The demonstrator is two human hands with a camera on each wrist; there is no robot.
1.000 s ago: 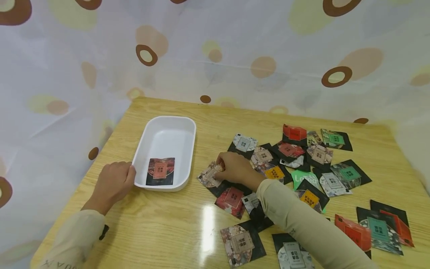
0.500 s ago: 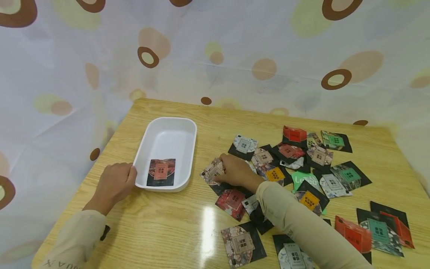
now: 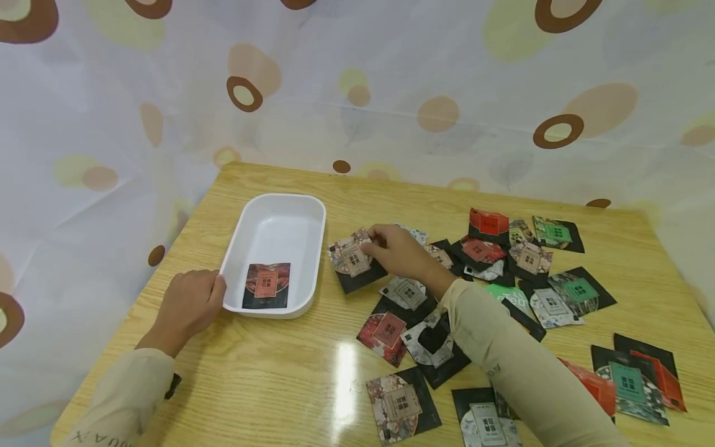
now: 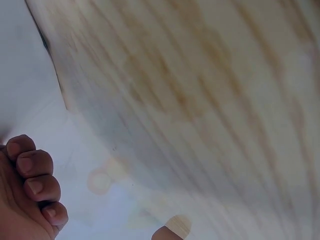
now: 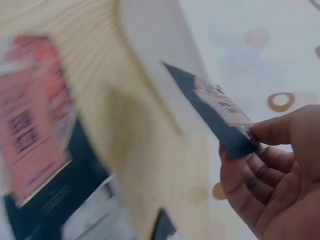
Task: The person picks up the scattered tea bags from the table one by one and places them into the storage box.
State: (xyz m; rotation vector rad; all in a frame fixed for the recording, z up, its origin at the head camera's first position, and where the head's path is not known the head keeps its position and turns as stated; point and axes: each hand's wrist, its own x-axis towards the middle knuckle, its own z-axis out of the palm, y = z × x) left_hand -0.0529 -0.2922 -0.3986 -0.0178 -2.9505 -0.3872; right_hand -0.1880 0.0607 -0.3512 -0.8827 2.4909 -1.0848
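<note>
My right hand [image 3: 399, 251] pinches a tea sachet [image 3: 354, 261] between thumb and fingers, with a beige floral top and black lower edge. In the right wrist view the sachet [image 5: 210, 107] is tilted, its printed face partly turned away. My left hand [image 3: 187, 304] is by the near-left corner of a white plastic tray [image 3: 319, 267], knuckles up, right at its rim. In the left wrist view the fingers [image 4: 37, 175] are curled into the palm with nothing in them. One red-and-black sachet [image 3: 267, 285] lies in the near end of the tray.
Several tea sachets lie scattered over the right half of the wooden table [image 3: 251, 385]. Among them are a grey one [image 3: 408, 293], a red one [image 3: 385, 329] and a beige one [image 3: 402, 402]. A spotted white curtain [image 3: 391, 81] hangs behind the table.
My right hand has lifted the beige sachet off the pile and moved it away from me, uncovering a grey sachet beneath. The left hand and the tray stay in place.
</note>
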